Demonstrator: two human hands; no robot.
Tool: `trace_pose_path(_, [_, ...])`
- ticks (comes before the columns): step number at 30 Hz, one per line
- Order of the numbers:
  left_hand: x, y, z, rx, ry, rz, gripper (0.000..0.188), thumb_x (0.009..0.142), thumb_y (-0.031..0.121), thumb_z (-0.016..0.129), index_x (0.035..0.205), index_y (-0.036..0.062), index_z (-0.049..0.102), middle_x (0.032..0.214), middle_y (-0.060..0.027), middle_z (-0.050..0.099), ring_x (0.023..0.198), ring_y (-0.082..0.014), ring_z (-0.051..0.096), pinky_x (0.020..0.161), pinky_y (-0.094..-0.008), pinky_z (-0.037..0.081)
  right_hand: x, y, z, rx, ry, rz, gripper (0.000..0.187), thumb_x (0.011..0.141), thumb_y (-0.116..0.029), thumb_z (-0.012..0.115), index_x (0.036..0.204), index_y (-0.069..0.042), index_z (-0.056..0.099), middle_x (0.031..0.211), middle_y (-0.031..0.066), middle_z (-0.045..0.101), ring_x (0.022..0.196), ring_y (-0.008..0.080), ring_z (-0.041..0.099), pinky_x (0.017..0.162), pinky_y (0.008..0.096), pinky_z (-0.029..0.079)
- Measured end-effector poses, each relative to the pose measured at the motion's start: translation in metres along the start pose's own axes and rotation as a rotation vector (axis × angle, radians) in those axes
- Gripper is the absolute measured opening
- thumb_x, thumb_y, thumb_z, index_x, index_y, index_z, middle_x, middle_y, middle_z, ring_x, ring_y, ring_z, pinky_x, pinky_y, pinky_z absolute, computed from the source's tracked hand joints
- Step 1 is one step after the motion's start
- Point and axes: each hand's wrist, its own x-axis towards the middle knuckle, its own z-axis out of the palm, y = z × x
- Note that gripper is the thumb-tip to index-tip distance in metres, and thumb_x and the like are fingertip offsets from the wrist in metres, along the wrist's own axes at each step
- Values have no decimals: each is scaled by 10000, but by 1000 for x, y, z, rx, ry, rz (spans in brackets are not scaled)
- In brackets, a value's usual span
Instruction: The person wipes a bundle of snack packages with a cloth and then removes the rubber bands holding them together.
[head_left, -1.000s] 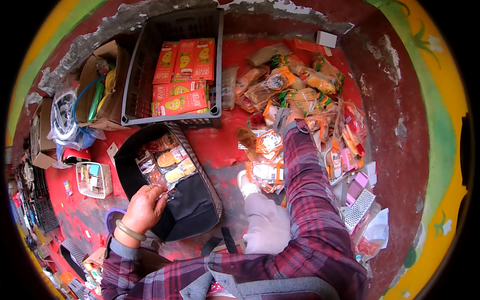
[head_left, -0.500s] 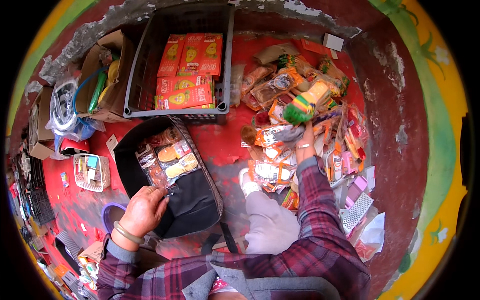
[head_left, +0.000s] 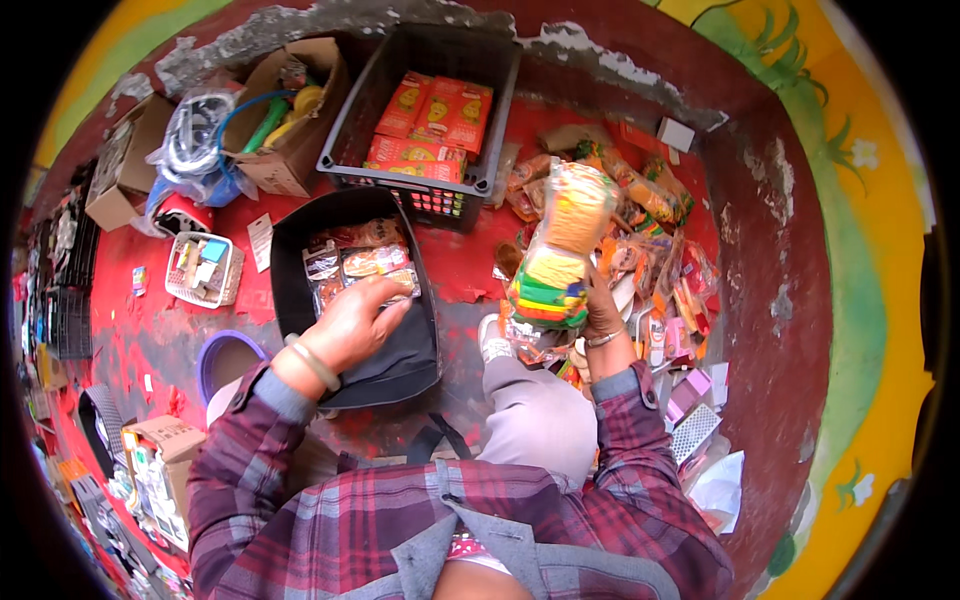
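Note:
My right hand grips the edge of a clear plastic packet of yellow, insole-shaped pieces with a green and orange striped end. The packet is held up above a heap of wrapped packets on the floor at the right. My left hand hangs over a black fabric storage box, thumb and fingers apart with nothing visible between them. Inside the box, several clear-wrapped packets lie at its far end, partly covered by my left fingers.
Behind the box stands a black plastic crate with red packs. Cardboard boxes and a small white basket are at the left, near a purple-rimmed bucket. A dark red wall bounds the right side.
My right hand has lifted the yellow packet from over the heap, bringing it nearer and to the left. My left hand has moved farther over the box, its fingers reaching the packets.

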Motion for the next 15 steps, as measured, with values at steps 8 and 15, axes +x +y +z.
trace_pose_path(8, [-8,52,19,-1113,36,-166,607,917,217,625,1422,16,355,1372,-107,475,1270,-171,440,1049,-311,350,-54,-92,138,-832,97,-92,709,677,-76,725,1315,60,448,1087,112,634,957,155,618,838,294,498])
trace_pose_path(15, [-26,69,31,-1473,298,3,786,859,257,707,1453,72,226,1372,-88,447,1268,-212,447,1065,-370,366,-103,-71,217,-1717,270,-577,875,697,-468,766,1319,44,426,1063,227,598,853,375,639,689,422,529])
